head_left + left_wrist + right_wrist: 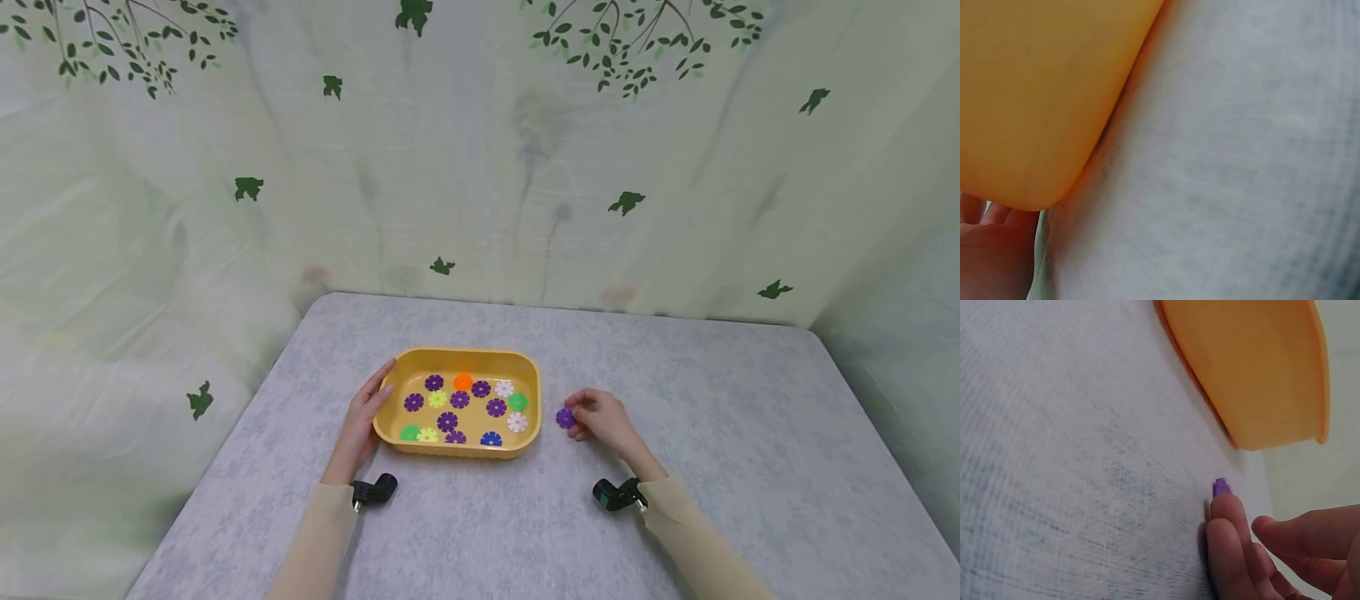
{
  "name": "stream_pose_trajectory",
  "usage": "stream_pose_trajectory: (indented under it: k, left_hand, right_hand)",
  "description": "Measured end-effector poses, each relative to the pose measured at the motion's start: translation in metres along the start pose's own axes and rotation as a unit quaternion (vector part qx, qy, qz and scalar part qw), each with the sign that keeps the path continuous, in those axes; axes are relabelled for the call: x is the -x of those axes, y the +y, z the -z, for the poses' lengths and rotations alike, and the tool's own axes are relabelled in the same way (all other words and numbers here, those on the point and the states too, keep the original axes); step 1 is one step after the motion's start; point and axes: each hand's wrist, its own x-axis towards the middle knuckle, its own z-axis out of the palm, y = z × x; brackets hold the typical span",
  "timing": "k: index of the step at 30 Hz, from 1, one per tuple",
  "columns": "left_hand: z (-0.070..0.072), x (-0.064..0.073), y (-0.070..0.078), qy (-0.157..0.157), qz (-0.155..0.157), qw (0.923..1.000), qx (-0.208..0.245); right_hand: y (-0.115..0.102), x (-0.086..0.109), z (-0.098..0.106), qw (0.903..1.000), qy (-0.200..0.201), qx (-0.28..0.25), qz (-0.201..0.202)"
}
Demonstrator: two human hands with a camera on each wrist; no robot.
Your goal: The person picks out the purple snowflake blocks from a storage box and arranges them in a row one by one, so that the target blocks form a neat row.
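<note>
A yellow plastic tray stands on the table, with several notched flower-shaped discs inside it. At the tray's left end my left hand grips the wall, thumb over the rim and fingers along the outside. In the left wrist view the fingers are partly hidden behind the tray. Just right of the tray, my right hand pinches a purple flower-shaped disc, low over the tabletop. Only a purple tip of that disc shows past the fingers in the right wrist view.
In the tray lie purple discs, an orange disc, a blue disc, and green, yellow and white ones. A grey cloth-like surface covers the table. Behind it hangs a pale curtain with leaf prints.
</note>
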Motion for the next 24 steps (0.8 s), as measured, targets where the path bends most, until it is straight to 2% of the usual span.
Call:
stream_pose_trajectory:
  k: [3, 6, 10, 13, 19, 24]
  left_hand:
    - [0.0, 0.0, 0.0, 0.002, -0.001, 1.0, 0.002]
    - [0.0, -0.001, 0.0, 0.003, -0.003, 1.0, 0.005]
    - [0.0, -0.001, 0.001, 0.002, -0.006, 1.0, 0.006]
    - [0.0, -0.001, 0.001, 0.002, -0.006, 1.0, 0.004]
    - [0.0, -0.001, -0.001, 0.002, -0.005, 1.0, -0.003]
    - [0.0, -0.001, -0.002, 0.001, -0.01, 0.9999, -0.002]
  right_hand:
    - [-0.006, 0.0, 0.0, 0.9999, 0.013, -0.004, 0.0]
    - [-0.017, 0.0, 0.001, 0.9982, -0.003, -0.054, 0.026]
    - [-0.038, 0.002, -0.005, 0.9823, -0.057, -0.169, 0.058]
    - [-0.056, 0.001, -0.016, 0.9717, -0.093, -0.207, 0.066]
    - [-0.082, -0.001, -0.048, 0.9742, -0.139, -0.164, 0.068]
    - [-0.093, -0.004, -0.073, 0.9731, -0.169, -0.143, 0.063]
